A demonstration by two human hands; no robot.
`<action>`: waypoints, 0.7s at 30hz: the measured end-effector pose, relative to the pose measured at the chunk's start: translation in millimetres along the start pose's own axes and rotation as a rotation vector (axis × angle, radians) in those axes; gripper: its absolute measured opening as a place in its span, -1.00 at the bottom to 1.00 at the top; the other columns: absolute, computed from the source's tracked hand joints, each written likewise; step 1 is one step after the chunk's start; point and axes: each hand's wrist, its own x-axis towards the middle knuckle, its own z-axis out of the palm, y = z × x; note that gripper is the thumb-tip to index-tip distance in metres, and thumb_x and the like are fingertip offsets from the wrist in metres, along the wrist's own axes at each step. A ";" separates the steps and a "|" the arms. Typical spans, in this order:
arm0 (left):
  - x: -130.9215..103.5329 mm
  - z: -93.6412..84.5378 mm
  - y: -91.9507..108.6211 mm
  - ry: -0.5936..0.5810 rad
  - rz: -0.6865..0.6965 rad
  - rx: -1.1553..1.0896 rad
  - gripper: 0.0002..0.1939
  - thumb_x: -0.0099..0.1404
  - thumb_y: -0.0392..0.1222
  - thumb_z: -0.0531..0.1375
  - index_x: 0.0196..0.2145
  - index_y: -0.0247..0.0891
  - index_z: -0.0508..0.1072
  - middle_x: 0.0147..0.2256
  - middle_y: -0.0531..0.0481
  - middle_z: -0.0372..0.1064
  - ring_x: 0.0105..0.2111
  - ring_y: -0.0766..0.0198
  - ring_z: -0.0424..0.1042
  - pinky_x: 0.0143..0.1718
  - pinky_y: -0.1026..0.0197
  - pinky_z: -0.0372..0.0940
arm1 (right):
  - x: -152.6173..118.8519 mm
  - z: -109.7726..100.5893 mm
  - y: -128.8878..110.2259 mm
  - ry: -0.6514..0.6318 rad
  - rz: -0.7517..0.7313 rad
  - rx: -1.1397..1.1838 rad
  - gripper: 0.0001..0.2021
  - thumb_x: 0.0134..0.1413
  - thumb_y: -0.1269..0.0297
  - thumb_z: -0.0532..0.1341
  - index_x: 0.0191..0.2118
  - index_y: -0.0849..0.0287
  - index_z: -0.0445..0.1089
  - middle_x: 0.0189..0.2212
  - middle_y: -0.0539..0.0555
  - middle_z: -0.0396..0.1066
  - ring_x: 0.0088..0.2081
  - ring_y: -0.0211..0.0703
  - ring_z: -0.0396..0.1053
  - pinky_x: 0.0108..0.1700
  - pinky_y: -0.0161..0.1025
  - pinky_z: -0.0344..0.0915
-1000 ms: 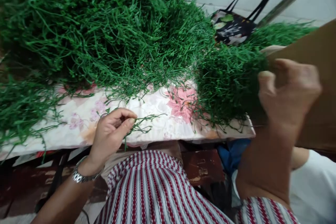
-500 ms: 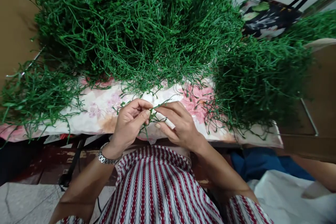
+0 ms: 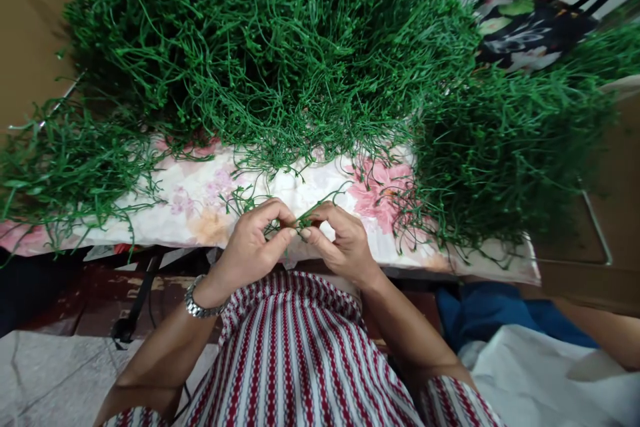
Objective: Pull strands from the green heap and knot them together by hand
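Observation:
In the head view my left hand (image 3: 256, 243), with a metal watch at its wrist, pinches a thin green plastic-looking plant sprig (image 3: 307, 219) between thumb and index finger. Opposite it, my right hand (image 3: 346, 245) grips the same sprig, fingertips close to the left ones. Fine stems stick out past the fingers; the exact joint between them is hidden. Both hands are at the near edge of a floral cloth (image 3: 320, 183). Beyond them rises a big heap of similar green sprigs (image 3: 280, 47).
A smaller sprig pile (image 3: 75, 170) lies at left, a denser one (image 3: 500, 153) at right. A dark floral bag (image 3: 535, 30) with black straps stands at the back right. Brown cardboard (image 3: 30, 40) borders the left. Another person's blue clothing (image 3: 490, 313) and arm show at lower right.
My right hand has closed its thumb and fingers on the sprig and come nearer my left hand. Both hands sit slightly lower in view.

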 end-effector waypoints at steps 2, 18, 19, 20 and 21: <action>-2.2 2.0 -2.5 0.049 0.034 0.032 -0.94 0.16 -0.35 0.11 -0.45 -0.26 0.31 -0.45 0.04 0.26 -0.38 0.30 0.27 -0.31 0.26 0.16 | -1.6 1.3 0.2 0.001 0.015 0.009 -0.94 0.10 0.34 0.17 -0.32 0.20 0.33 -0.45 0.03 0.39 -0.41 -0.27 0.33 -0.36 -0.32 0.25; -3.7 -1.5 -5.9 -0.129 -0.098 -0.119 -0.90 0.18 -0.24 0.16 -0.33 -0.28 0.44 -0.42 0.06 0.36 -0.40 0.35 0.30 -0.35 0.34 0.19 | -3.7 -0.8 1.7 -0.102 -0.049 -0.021 -0.90 0.14 0.32 0.14 -0.34 0.22 0.35 -0.50 0.02 0.34 -0.45 -0.29 0.27 -0.40 -0.34 0.20; -4.3 -2.0 -5.9 -0.138 -0.102 -0.103 -0.90 0.18 -0.24 0.16 -0.33 -0.28 0.44 -0.43 0.06 0.36 -0.41 0.35 0.30 -0.35 0.33 0.19 | -3.7 -1.5 1.9 -0.124 -0.068 -0.042 -0.90 0.14 0.32 0.14 -0.34 0.23 0.34 -0.51 0.02 0.32 -0.45 -0.28 0.26 -0.41 -0.34 0.19; -4.8 -2.3 -5.6 -0.147 -0.103 -0.076 -0.91 0.18 -0.25 0.16 -0.35 -0.29 0.43 -0.44 0.06 0.35 -0.42 0.36 0.30 -0.37 0.33 0.18 | -3.7 -2.1 2.3 -0.150 -0.090 -0.063 -0.90 0.15 0.33 0.13 -0.34 0.23 0.33 -0.52 0.02 0.31 -0.45 -0.28 0.24 -0.42 -0.35 0.17; -5.1 -2.7 -5.2 -0.151 -0.101 -0.036 -0.93 0.17 -0.26 0.16 -0.38 -0.30 0.42 -0.47 0.07 0.33 -0.44 0.36 0.29 -0.38 0.33 0.17 | -3.7 -2.4 2.9 -0.181 -0.116 -0.082 -0.91 0.15 0.34 0.12 -0.34 0.23 0.32 -0.52 0.02 0.29 -0.44 -0.27 0.23 -0.42 -0.35 0.16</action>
